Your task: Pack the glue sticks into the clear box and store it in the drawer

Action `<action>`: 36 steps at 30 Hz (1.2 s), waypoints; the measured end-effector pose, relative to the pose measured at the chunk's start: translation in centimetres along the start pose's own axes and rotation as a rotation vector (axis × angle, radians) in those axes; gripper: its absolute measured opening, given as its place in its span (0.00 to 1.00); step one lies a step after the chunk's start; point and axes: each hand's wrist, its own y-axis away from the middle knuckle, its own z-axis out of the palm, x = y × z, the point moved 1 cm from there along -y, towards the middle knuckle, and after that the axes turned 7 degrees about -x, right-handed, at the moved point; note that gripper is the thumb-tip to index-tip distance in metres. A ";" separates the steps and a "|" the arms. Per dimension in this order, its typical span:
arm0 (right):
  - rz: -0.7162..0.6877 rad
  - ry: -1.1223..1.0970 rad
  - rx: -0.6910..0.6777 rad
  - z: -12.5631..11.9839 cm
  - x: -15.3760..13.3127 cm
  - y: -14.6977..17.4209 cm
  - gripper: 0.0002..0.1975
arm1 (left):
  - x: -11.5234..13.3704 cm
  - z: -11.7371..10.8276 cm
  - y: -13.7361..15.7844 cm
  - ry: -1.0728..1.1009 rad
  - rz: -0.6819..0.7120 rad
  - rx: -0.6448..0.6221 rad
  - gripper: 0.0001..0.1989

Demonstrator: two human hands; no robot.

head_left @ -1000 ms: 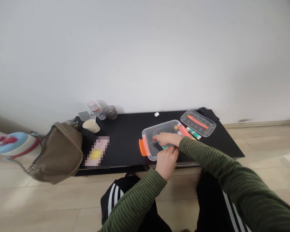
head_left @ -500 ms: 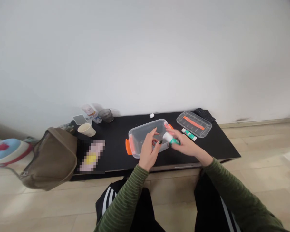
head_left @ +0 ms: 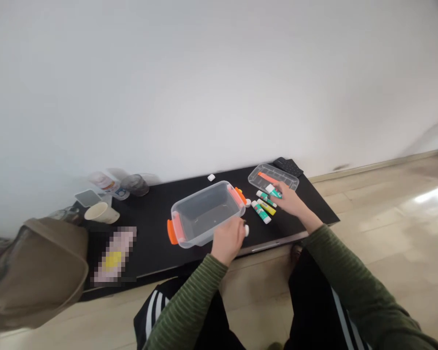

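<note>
box [head_left: 204, 216] on table [head_left: 151, 218] | lid [head_left: 273, 173] right | tubes [head_left: 261, 212] before lid | cup [head_left: 102, 214] left

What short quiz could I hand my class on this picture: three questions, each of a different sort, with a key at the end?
1. Fill in the gap: In the picture, the paper cup is to the ___ of the clear plastic box.
2. True or false: The clear plastic box is closed.
3. Choose one: The fingers of the right hand are on
a) a brown bag
b) a green-and-white glue stick
c) a drinking glass

Key:
1. Left.
2. False; it stands open, and the lid lies apart from it, off to its right in the picture.
3. b
</note>
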 end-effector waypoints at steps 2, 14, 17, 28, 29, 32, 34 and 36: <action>0.058 0.059 -0.043 0.4 2.2 -0.6 0.21 | 0.6 2.0 -0.6 -0.103 0.068 -0.146 0.13; 0.004 0.299 -0.061 5.2 1.3 -0.3 0.21 | -2.8 7.7 -5.1 -0.252 -0.162 -0.293 0.14; 0.035 0.355 -0.033 5.3 1.4 -0.9 0.20 | -3.2 8.9 -5.8 -0.258 -0.157 -0.265 0.19; -0.018 0.285 0.043 5.0 2.2 -2.1 0.20 | -5.1 8.2 -8.3 -0.066 -0.327 -0.042 0.21; -0.019 0.272 0.048 4.9 2.2 -2.1 0.20 | -5.4 8.4 -8.7 -0.018 -0.328 -0.006 0.21; -0.021 0.241 0.076 4.4 2.1 -2.3 0.21 | -6.7 9.0 -10.6 0.102 -0.331 0.076 0.22; -0.037 0.228 0.104 4.0 2.1 -2.3 0.21 | -7.6 9.5 -12.5 0.126 -0.377 0.123 0.23; -0.063 0.219 0.132 3.5 2.0 -2.2 0.21 | -8.5 9.8 -14.6 0.113 -0.428 0.162 0.23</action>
